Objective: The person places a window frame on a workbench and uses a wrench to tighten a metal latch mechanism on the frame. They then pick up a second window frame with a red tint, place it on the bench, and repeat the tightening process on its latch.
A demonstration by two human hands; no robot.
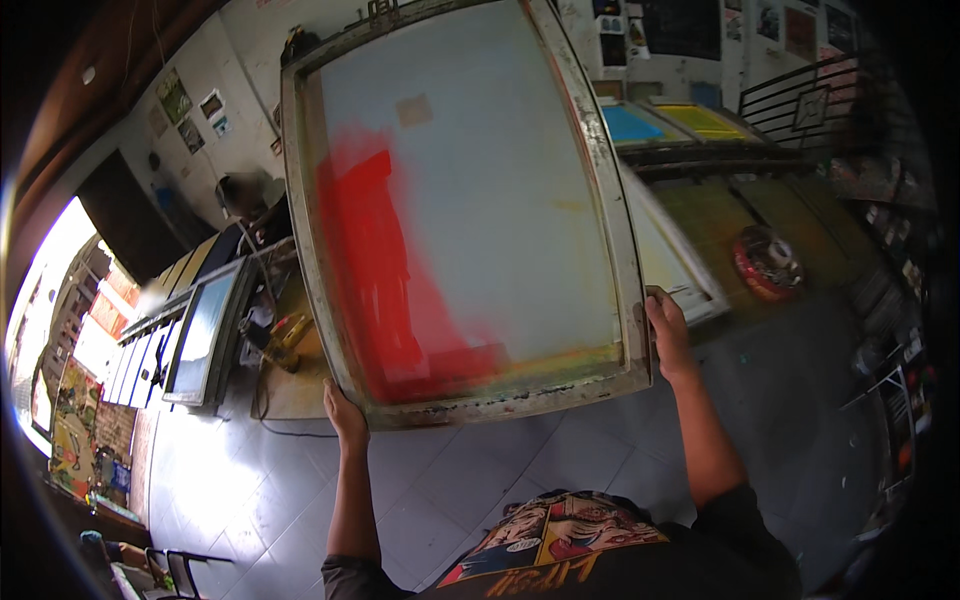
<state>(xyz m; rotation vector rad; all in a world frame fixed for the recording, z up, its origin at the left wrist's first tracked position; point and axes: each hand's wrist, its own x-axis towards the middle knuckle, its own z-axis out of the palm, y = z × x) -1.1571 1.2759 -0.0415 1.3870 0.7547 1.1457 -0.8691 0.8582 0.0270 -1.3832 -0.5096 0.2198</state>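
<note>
A large screen-printing frame (480, 220) with pale grey mesh is held up, tilted, in front of me. Red ink (375, 270) is smeared down the left part of its mesh and along the bottom. A small tan patch (413, 110) shows near the top. My left hand (346, 415) grips the frame's lower left corner. On the lower right side, my right hand (668, 325) is closed around the edge, its thumb against the worn rim. The far side of the frame, with some of my fingers, is hidden.
At right stands a long table (690, 205) bearing a red round object (768, 262) and a pale-framed screen (665, 250). Blue (630, 123) and yellow (705, 122) screens lie behind. Left are another frame (205, 325), a yellow-black tool (275, 345) and a person (243, 195). Grey tiles (470, 465) cover the floor.
</note>
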